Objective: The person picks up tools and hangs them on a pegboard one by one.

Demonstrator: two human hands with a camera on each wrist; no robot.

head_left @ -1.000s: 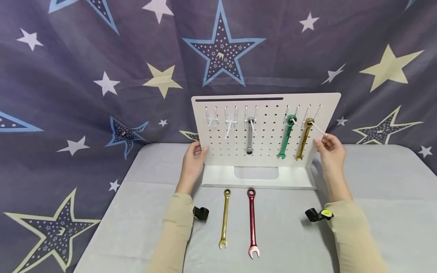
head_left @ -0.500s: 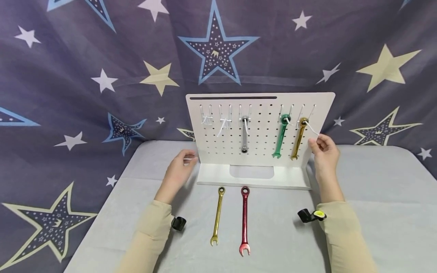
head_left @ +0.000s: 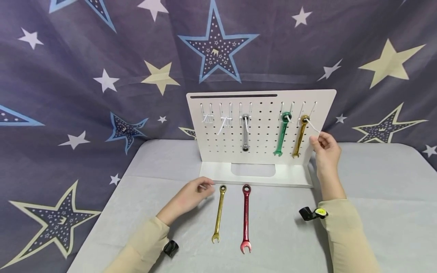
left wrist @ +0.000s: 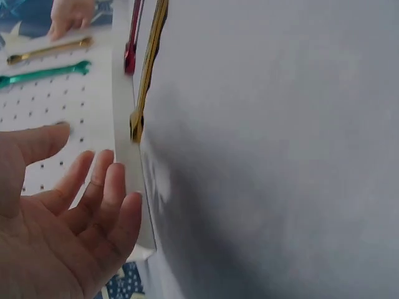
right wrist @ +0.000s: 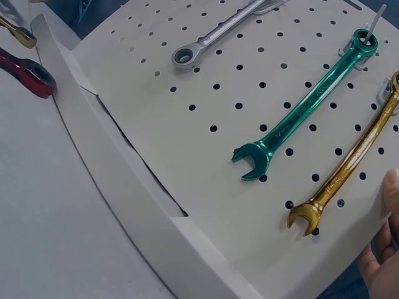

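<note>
My left hand is just left of a small gold combination wrench on the table, apart from it. In the left wrist view its fingers are loosely bent with nothing between them. A red combination wrench lies to the right of the gold one. My right hand grips the right edge of a white pegboard, thumb in front and fingers behind. On the board's hooks hang a silver wrench, a green wrench and a larger gold wrench.
Two hooks at the board's left hold no wrench. The board's base ledge has a cutout in its middle. A grey cloth covers the table, and a star-patterned curtain hangs close behind.
My left hand has let go of the board's left edge and come down and right toward the small gold wrench. The right hand stays on the board's right edge.
</note>
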